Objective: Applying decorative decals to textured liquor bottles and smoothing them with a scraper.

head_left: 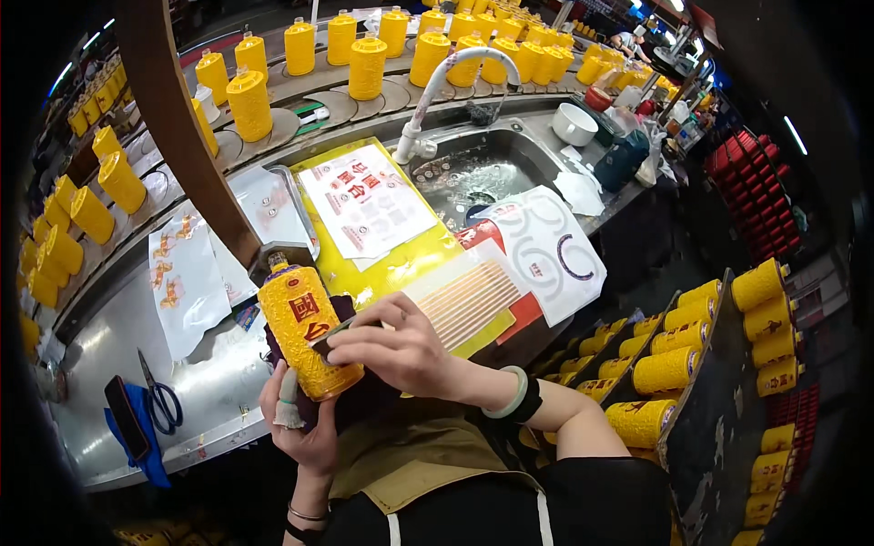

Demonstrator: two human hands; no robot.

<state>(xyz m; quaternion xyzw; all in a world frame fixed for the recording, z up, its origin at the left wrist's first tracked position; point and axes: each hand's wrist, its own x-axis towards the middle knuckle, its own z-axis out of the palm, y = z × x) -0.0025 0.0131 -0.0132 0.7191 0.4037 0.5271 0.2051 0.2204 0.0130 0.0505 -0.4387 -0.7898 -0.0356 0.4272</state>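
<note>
A yellow textured bottle (282, 305) with red characters on its side tilts in front of me at the counter's near edge, its neck pointing away. My left hand (305, 437) grips it near its base; a pale cloth wrap with a green band covers one finger. My right hand (396, 350) is closed on a thin, flat, dark-edged piece (330, 335), pressed to the bottle's side by the characters. Its exact kind I cannot make out. A dark cloth (341, 308) lies behind the bottle. Beyond my right hand is a sheet of orange strips (460, 305).
Sticker sheets (369, 200) lie on a yellow mat (319, 223). Scissors (162, 400) and a black block on blue cloth (127, 419) sit left. A sink (492, 168) with a running tap (428, 109) is ahead. Yellow bottles (367, 68) line the conveyor; more fill a rack (669, 369) at right.
</note>
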